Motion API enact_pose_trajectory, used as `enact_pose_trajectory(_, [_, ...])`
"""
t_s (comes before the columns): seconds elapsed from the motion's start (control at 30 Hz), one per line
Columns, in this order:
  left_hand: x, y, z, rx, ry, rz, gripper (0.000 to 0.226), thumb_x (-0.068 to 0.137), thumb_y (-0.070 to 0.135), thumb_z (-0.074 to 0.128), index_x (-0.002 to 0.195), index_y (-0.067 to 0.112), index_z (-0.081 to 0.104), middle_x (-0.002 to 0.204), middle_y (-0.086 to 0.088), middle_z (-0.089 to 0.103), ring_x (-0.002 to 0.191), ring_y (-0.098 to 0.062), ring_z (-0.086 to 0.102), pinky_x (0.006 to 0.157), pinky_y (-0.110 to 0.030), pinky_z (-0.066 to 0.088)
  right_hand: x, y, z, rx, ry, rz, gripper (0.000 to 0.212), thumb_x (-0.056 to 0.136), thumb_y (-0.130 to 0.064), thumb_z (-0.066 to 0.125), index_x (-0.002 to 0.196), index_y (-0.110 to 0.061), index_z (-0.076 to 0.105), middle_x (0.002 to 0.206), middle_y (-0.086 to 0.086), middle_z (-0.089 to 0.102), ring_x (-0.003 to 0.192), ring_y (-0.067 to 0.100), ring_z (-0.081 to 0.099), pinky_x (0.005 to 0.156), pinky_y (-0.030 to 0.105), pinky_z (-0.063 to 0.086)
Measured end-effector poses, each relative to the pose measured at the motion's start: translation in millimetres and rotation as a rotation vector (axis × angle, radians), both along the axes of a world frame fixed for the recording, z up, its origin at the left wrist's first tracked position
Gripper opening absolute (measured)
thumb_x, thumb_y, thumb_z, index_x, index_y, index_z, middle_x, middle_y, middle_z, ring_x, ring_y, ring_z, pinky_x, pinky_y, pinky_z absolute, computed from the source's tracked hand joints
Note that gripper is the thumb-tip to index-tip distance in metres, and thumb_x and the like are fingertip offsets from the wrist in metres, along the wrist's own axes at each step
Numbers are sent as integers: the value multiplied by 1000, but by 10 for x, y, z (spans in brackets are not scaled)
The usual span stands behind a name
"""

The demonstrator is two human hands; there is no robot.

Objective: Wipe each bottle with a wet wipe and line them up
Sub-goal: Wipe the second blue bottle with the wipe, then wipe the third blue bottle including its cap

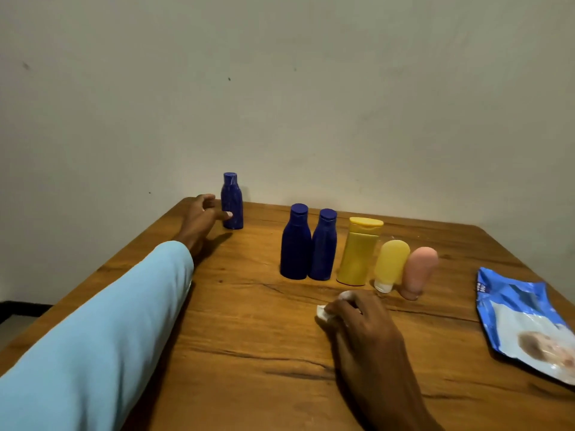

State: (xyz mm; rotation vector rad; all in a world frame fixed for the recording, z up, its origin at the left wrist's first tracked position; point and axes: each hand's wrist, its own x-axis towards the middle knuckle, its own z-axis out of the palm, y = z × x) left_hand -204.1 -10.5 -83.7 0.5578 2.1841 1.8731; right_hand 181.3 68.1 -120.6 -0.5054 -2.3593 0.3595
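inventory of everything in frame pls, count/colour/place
Lone bottle: 1, dark blue, far left of table, upright.
Row blue bottles: 2, dark blue, left end of row.
Yellow bottle: 1, row middle.
Yellow tube: 1, standing on its cap.
Pink tube: 1, right end of row.
Wipes pack: 1, blue, right edge.
Wet wipe: 1, white.
Table: 1, brown wood.
Left hand: touching lone bottle.
Right hand: gripping wet wipe.

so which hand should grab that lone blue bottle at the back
Left. The left hand is already at the lone blue bottle, thumb touching it, while the right hand rests nearer the row, gripping the wipe.
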Motion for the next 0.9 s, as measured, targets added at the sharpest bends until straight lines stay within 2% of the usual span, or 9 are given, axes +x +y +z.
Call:
enact_pose_trajectory(0.07, [-106,55,-23,42,-65,-42,68,84,6,83,144,21,57,140,-2,63,131,-30,59,93,-49,63,28,-2,10,14,-11,2,15,95,-25,74,104,-32,65,112,-19,52,102,-1,51,77,21,52])
enact_pose_trajectory(0.13, [-187,115,-38,19,-40,-45,57,86,4,79,138,20,62,134,-5,68,126,-31,64,105,-57,57,35,0,14,12,-17,9,12,97,-25,71,104,-32,63,111,-19,51,101,-1,49,77,20,51])
enact_pose_trajectory(0.3, [-16,132,31,-34,48,-13,29,97,-2,71,125,4,67,121,-11,71,117,-31,67,97,-39,55,39,23,20,14,-17,16,8,99,-22,67,101,-29,62,108,-17,50,99,-1,47,75,20,48])
enact_pose_trajectory(0.4, [71,141,37,-108,66,-89,40,96,-3,72,132,11,61,112,1,67,117,-25,61,92,-31,48,44,20,7,7,-24,16,12,99,-19,68,102,-29,63,108,-17,51,99,-2,46,75,17,47])
enact_pose_trajectory(0.5, [195,200,50,-82,2,-146,55,98,1,71,149,10,53,128,-9,66,122,-30,61,97,-40,51,49,19,-5,4,-56,22,17,96,-18,71,106,-30,65,111,-17,52,101,-1,48,77,19,50])
enact_pose_trajectory(0.63, [376,250,50,-82,19,-59,48,100,7,70,147,10,57,128,-12,70,118,-36,67,100,-53,58,58,50,-5,-14,-65,23,19,95,-18,72,107,-32,66,113,-18,52,102,-2,48,79,20,53])
enact_pose_trajectory(0.73, [669,121,213,-13,-56,-71,44,100,8,71,142,9,57,128,-14,68,111,-34,69,78,-43,66,63,73,-19,-34,-39,16,17,95,-21,72,105,-33,65,109,-19,52,99,-1,49,77,22,53])
enact_pose_trajectory(0.8, [1033,-87,384,-19,-62,-153,34,102,11,68,135,8,58,120,-10,68,103,-23,69,64,-24,62,63,86,-24,-52,-12,14,17,95,-20,72,105,-33,66,109,-18,53,99,-1,50,79,20,52])
enact_pose_trajectory(0.9, [1630,-491,531,-89,28,-271,29,103,16,66,131,9,64,119,-3,73,101,-13,72,76,-22,56,60,96,-47,-82,20,13,22,93,-16,73,109,-32,67,110,-17,55,101,-1,51,83,20,52])
